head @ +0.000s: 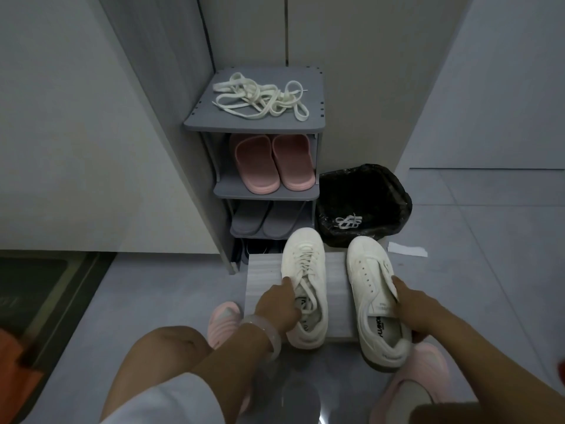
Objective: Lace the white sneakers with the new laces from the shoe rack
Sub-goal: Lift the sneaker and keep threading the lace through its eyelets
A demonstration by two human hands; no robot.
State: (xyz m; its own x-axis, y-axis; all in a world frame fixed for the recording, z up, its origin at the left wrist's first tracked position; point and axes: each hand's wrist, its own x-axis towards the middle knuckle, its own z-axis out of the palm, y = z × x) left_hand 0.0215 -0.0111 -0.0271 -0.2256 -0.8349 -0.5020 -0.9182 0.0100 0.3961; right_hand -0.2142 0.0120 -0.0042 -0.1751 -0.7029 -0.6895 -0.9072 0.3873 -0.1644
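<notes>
Two white sneakers sit on a pale foam sheet [264, 276] on the floor. The left sneaker [304, 264] has laces threaded through it. The right sneaker [371, 276] has bare eyelets and no lace. My left hand [279, 307] grips the left sneaker at its tongue and collar. My right hand [411, 307] holds the right sneaker by its tongue and opening. A tangle of cream-white laces [260, 97] lies on the top shelf of the grey shoe rack [195, 125], straight ahead and above the shoes.
Pink slippers [273, 162] and grey slippers [263, 220] fill the lower rack shelves. A bin lined with a black bag [363, 200] stands right of the rack, with a bundled lace [348, 221] inside. My feet in pink slippers [224, 319] flank the sneakers. A white paper scrap [406, 249] lies on the floor.
</notes>
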